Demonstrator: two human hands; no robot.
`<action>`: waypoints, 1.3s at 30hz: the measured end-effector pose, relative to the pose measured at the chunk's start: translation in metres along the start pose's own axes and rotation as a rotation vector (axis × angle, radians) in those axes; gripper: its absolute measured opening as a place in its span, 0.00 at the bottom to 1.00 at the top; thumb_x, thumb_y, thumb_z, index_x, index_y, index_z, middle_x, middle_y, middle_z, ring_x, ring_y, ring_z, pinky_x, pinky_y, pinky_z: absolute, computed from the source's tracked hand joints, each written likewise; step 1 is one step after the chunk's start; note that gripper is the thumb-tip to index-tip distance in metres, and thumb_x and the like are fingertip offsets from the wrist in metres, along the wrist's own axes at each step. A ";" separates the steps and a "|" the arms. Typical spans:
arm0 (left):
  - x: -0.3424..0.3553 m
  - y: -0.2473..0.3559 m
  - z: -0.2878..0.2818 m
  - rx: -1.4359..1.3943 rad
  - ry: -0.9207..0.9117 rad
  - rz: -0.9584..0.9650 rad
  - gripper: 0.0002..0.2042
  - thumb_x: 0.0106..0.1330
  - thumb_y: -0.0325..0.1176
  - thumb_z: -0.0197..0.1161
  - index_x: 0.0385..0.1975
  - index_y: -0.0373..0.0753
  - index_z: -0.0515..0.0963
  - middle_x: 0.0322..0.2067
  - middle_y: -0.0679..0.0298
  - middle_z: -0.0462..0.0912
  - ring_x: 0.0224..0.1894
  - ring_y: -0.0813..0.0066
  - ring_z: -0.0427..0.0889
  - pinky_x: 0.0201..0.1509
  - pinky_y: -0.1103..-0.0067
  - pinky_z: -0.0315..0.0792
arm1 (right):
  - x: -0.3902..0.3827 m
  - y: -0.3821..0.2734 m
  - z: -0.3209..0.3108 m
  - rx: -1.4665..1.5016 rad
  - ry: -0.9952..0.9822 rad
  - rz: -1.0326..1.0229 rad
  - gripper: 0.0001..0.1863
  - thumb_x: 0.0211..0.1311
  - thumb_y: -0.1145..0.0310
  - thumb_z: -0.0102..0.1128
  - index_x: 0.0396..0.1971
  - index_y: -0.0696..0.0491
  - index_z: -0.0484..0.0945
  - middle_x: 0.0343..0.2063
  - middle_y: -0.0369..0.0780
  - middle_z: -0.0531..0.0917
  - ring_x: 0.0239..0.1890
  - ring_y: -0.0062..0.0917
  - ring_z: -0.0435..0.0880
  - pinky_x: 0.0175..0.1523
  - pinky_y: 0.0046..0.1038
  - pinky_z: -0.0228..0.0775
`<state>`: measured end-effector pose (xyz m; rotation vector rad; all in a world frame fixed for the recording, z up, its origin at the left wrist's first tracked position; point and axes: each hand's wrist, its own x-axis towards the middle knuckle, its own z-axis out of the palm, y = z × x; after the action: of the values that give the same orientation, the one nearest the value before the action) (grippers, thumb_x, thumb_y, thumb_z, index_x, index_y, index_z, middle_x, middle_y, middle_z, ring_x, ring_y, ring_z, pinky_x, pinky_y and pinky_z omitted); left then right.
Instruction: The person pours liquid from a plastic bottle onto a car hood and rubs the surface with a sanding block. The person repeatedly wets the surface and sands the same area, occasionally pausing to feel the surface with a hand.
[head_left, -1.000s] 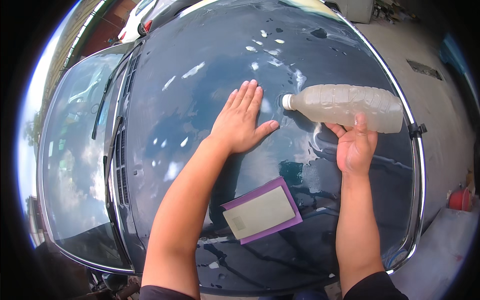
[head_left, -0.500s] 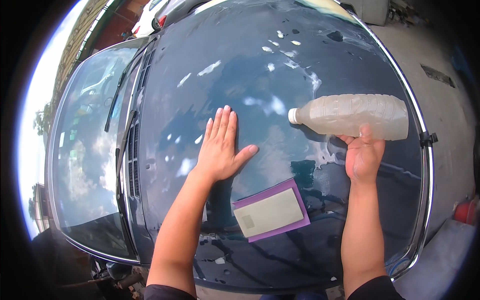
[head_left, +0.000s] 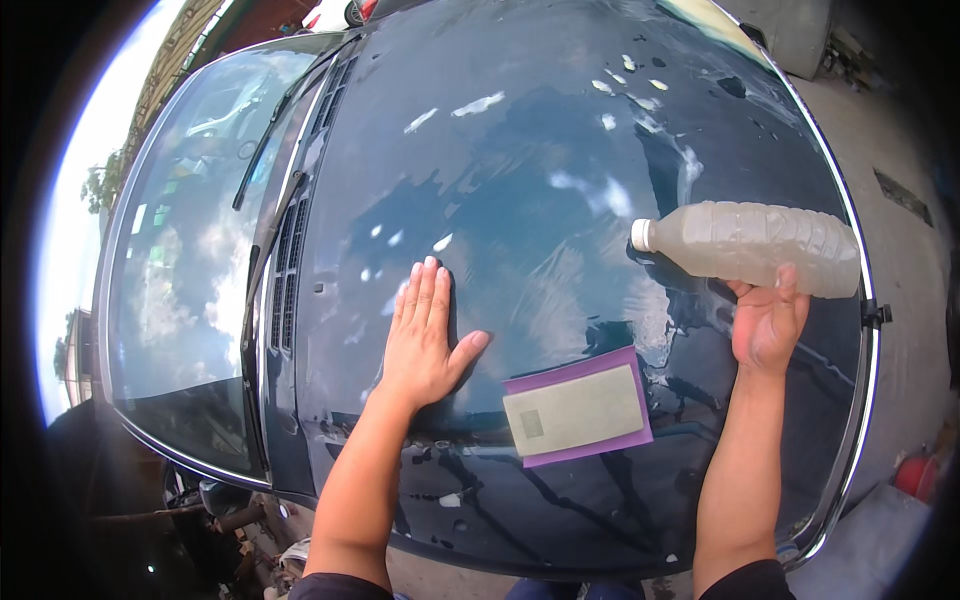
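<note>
Left hand (head_left: 425, 335): palm down, flat on the dark blue-grey painted car hood (head_left: 480, 210). Four fingers straight, nearly side by side with thin gaps; thumb spread wide to the right. Nothing gripped.

Right hand (head_left: 768, 322): palm turned up, wrapped around the near side of a large translucent ribbed plastic bottle (head_left: 760, 245) with cloudy contents. Thumb up against the bottle wall, other fingers mostly hidden behind and under it, so their exact spread can't be told.

Surface: hood glossy, wet-looking streaks and sky reflections, white spots toward the far side. Between the forearms, a pale grey-green rectangular block (head_left: 580, 408) lies on a slightly larger purple sheet (head_left: 570, 375), purple edge showing around it.

Room: outdoor yard, daylight. Windshield (head_left: 170, 290) at left with black wipers (head_left: 254, 270), dark vent grille (head_left: 290, 245) along the hood's left side. Chrome trim (head_left: 869, 370) down the right edge; grey concrete floor (head_left: 900, 270) past it, blurred red object (head_left: 915, 478) lower right.

Orientation: bottle is over the right part of the hood, on its side. Long axis runs left-right, dipping slightly toward the person at the base. White cap (head_left: 640, 235) points left, base right, near the trim. Bottle-to-hood contact: can't tell. Block's long axis also left-right, right end angled away from the person.
</note>
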<state>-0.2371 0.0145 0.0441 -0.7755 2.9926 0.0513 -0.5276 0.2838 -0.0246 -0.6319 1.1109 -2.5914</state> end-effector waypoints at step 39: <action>-0.021 0.018 -0.009 0.022 -0.081 0.209 0.44 0.70 0.57 0.58 0.75 0.31 0.51 0.77 0.46 0.46 0.80 0.49 0.41 0.81 0.59 0.38 | -0.003 0.000 -0.004 -0.050 0.001 0.023 0.29 0.76 0.56 0.52 0.69 0.54 0.61 0.63 0.44 0.74 0.62 0.37 0.77 0.59 0.43 0.77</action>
<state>-0.2280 0.0402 0.0544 -0.4452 2.9780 0.0560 -0.5263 0.2871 -0.0281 -0.6256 1.1795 -2.5525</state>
